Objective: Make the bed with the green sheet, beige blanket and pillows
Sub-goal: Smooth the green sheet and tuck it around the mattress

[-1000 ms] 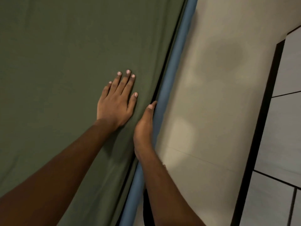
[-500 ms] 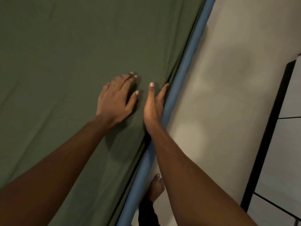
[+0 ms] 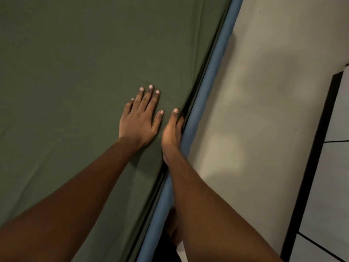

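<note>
The green sheet (image 3: 79, 76) covers the mattress and fills the left of the head view. My left hand (image 3: 140, 118) lies flat on it with the fingers straight, near the bed's right edge. My right hand (image 3: 172, 132) stands on edge beside it, thumb on top of the sheet. Its fingers go down into the dark gap between the sheet's edge and the blue bed rail (image 3: 205, 86), where they are hidden. No blanket or pillow is in view.
A pale floor (image 3: 251, 114) runs along the right of the blue rail. At the far right a dark strip (image 3: 313, 157) borders white tiles (image 3: 334, 195). A bare foot (image 3: 172, 229) shows on the floor under my right forearm.
My left hand has flattened out on the sheet from a curled pose. My right hand has slid down the edge, and its fingers have gone into the gap by the rail.
</note>
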